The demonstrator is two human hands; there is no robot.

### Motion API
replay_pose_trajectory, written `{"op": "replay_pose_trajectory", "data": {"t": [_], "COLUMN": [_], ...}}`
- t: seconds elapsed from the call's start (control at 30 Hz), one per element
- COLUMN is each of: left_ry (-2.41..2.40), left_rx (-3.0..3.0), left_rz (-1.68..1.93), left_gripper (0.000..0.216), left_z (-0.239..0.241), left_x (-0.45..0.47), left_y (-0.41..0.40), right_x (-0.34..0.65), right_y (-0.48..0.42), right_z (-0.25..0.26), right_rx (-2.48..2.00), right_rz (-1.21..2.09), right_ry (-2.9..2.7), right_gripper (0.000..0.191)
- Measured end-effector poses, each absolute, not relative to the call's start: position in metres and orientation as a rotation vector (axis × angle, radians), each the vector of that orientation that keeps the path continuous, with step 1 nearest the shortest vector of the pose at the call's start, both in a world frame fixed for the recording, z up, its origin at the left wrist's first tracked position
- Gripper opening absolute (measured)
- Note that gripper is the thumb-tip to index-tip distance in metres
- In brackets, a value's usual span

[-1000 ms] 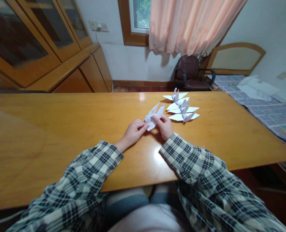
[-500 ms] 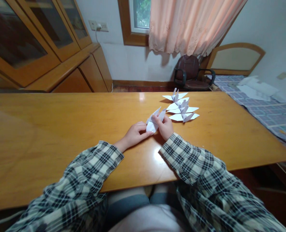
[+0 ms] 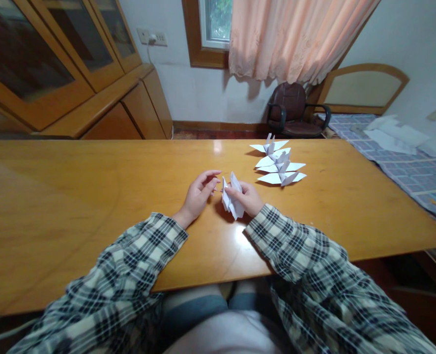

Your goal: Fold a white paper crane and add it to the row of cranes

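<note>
A folded white paper crane (image 3: 234,204) is pinched between the thumb and fingers of my right hand (image 3: 250,198), held over the table with its points up and down. My left hand (image 3: 198,194) is just to the left of it, fingers apart and curved toward the paper, holding nothing. A small gap shows between the left fingertips and the paper. Beyond my right hand, several finished-looking white paper cranes (image 3: 282,178) stand in a close row on the table, wings spread.
The wooden table (image 3: 92,196) stretches wide to both sides. A glass-door cabinet (image 3: 70,73) stands at the far left. Behind the table are a brown armchair (image 3: 290,110) and a pink curtain (image 3: 287,39). A bed (image 3: 380,152) with white papers lies to the right.
My left hand has let go of the paper and moved up and left, its fingers opening. The crane in my right hand has been turned, with its lower part now pointing down.
</note>
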State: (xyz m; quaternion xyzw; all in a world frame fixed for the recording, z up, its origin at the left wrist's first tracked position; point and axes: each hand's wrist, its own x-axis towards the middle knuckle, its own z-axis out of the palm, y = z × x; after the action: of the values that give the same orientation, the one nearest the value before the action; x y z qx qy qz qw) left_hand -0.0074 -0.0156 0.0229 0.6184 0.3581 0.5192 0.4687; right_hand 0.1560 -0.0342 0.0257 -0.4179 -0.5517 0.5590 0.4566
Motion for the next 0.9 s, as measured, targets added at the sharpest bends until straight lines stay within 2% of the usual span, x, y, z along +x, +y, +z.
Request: {"op": "replay_pose_trajectory", "data": {"t": [0.23,0.9], "left_ry": [0.846,0.937], "left_rx": [1.691,2.075], "left_rz": [1.321,1.38], "left_gripper": [0.016,0.005], "left_z": [0.0231,0.0272], "left_x": [-0.008,-0.013], "left_y": [-0.0177,-0.0153], "right_x": [0.1545,0.1549], "right_y": [-0.036,-0.0327], "right_z": [0.0301,0.029], "right_rx": [-1.053,-1.063], "right_rz": [1.394,1.345], "right_ry": [-1.362,-1.336], "right_gripper": [0.042,0.039]}}
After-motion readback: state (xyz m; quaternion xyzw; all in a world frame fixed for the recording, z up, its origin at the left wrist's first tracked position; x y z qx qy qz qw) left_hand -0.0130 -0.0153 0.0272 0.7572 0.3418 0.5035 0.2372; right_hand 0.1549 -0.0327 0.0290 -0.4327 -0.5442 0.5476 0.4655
